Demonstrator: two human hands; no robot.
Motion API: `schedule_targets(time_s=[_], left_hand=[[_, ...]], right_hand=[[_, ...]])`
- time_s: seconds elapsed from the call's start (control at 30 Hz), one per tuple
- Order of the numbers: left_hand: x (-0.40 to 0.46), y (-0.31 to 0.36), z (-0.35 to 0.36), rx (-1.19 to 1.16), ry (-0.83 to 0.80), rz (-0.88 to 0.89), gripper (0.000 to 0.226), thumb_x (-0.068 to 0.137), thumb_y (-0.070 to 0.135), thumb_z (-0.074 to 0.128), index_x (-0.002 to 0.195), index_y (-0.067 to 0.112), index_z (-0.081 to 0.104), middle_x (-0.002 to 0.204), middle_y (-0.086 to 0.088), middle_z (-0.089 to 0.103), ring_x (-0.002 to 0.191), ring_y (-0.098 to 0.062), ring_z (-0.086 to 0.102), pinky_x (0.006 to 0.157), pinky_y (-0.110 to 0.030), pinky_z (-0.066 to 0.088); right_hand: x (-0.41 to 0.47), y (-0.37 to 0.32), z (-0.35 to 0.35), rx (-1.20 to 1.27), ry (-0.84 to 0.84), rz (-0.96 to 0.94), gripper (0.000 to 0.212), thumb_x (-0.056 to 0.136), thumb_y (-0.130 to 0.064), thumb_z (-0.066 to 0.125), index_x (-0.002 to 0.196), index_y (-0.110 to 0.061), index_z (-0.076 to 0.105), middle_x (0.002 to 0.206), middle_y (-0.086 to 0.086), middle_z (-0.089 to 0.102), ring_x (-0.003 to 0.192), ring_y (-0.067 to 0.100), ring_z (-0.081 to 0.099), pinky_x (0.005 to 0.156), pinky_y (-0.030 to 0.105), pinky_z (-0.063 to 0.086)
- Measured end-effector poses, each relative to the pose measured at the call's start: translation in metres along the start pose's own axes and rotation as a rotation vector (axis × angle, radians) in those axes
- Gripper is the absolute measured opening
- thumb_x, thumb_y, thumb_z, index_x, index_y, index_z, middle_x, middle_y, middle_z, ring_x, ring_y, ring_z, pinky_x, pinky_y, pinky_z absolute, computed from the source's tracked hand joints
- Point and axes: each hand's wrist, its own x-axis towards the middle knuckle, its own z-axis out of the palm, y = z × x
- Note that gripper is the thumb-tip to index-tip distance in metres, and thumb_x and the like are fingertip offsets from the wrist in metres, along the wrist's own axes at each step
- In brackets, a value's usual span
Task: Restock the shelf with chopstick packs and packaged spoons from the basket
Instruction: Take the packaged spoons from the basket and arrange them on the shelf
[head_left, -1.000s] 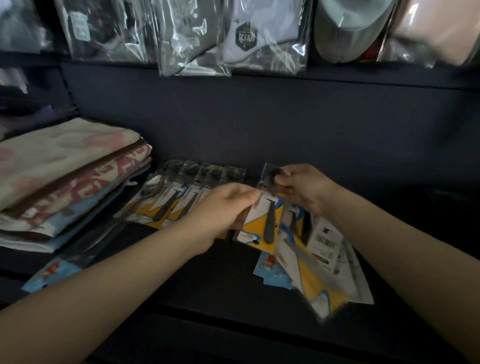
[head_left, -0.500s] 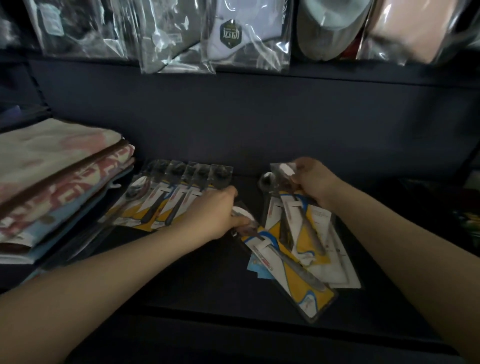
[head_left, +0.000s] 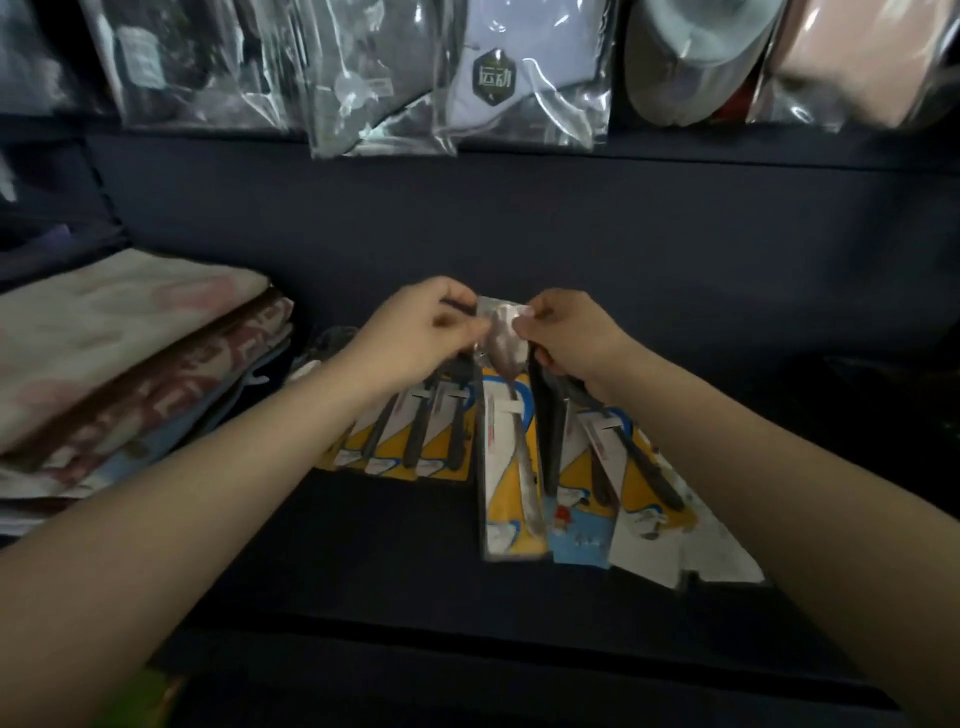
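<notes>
**Both hands pinch one packaged spoon at the back of the shelf**

A packaged spoon (head_left: 506, 415) stands lengthwise on the dark shelf (head_left: 363, 561), its bowl end toward the back wall and its yellow card end toward the front edge. The left hand (head_left: 415, 338) grips the top left edge of the pack, fingers curled and thumb pinching the clear wrap beside the spoon bowl. The right hand (head_left: 566, 338) pinches the top right corner of the same pack, fingers closed on the plastic. The two hands are close together, with only the spoon bowl between them.

Just left of the held pack, a row of packaged spoons (head_left: 415, 441) lies overlapped on the shelf, partly under the left wrist. To its right, a loose fan of packs (head_left: 623, 488) lies beneath the right forearm, one showing a blue card and one a white back.

Folded cloths (head_left: 114, 358) are stacked at the left end of the shelf. Bagged goods (head_left: 493, 78) hang above.
</notes>
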Motion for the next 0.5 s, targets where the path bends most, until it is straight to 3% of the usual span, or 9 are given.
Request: schedule_targets(time_s=[0.13, 0.23, 0.3, 0.4, 0.47, 0.5], left_hand=[[-0.027, -0.034, -0.013, 0.55, -0.31, 0.136, 0.045, 0.084, 0.036, 0.061, 0.126, 0.022, 0.051, 0.125, 0.002, 0.058, 0.105, -0.008, 0.055, 0.087, -0.024, 0.044], [-0.041, -0.045, -0.015, 0.682, -0.557, 0.173, 0.055, 0.088, 0.042, 0.053, 0.138, 0.023, 0.04, 0.147, 0.005, 0.038, 0.13, -0.01, 0.039, 0.108, -0.025, 0.029], [-0.046, -0.049, -0.015, 0.713, -0.574, 0.204, 0.058, 0.089, 0.046, 0.048, 0.141, 0.025, 0.034, 0.152, 0.007, 0.027, 0.137, -0.008, 0.028, 0.11, -0.02, 0.021], [-0.048, -0.05, -0.012, 0.732, -0.562, 0.211, 0.065, 0.087, 0.053, 0.046, 0.143, 0.025, 0.029, 0.153, 0.007, 0.025, 0.138, -0.009, 0.026, 0.111, -0.023, 0.022], [-0.048, -0.05, -0.011, 0.752, -0.555, 0.215, 0.073, 0.084, 0.058, 0.047, 0.144, 0.024, 0.025, 0.152, 0.007, 0.025, 0.136, -0.01, 0.027, 0.112, -0.026, 0.027], [-0.047, -0.049, -0.01, 0.767, -0.553, 0.221, 0.077, 0.082, 0.06, 0.048, 0.145, 0.024, 0.023, 0.151, 0.007, 0.026, 0.135, -0.011, 0.029, 0.11, -0.027, 0.029]], right_hand=[[0.03, 0.021, 0.016, -0.117, 0.053, 0.138, 0.029, 0.093, -0.009, 0.048, 0.064, -0.011, 0.045, 0.058, 0.007, 0.042, 0.054, 0.02, 0.042, 0.049, 0.028, 0.031], [0.041, 0.027, 0.028, -0.179, 0.03, 0.2, 0.018, 0.095, -0.007, 0.044, 0.078, -0.004, 0.05, 0.066, 0.013, 0.048, 0.064, 0.027, 0.047, 0.053, 0.032, 0.036], [0.049, 0.029, 0.034, -0.216, 0.017, 0.218, 0.026, 0.094, -0.007, 0.045, 0.068, -0.007, 0.047, 0.078, 0.017, 0.051, 0.064, 0.026, 0.049, 0.056, 0.031, 0.04], [0.058, 0.03, 0.039, -0.23, -0.005, 0.254, 0.027, 0.091, -0.008, 0.048, 0.064, -0.012, 0.047, 0.085, 0.015, 0.054, 0.06, 0.022, 0.051, 0.057, 0.028, 0.046], [0.06, 0.03, 0.04, -0.295, -0.014, 0.252, 0.014, 0.09, -0.007, 0.048, 0.082, -0.004, 0.06, 0.087, 0.015, 0.054, 0.075, 0.025, 0.053, 0.07, 0.033, 0.047], [0.061, 0.031, 0.041, -0.333, -0.016, 0.241, 0.018, 0.09, -0.006, 0.048, 0.096, 0.001, 0.063, 0.088, 0.015, 0.054, 0.079, 0.026, 0.052, 0.075, 0.035, 0.048]])
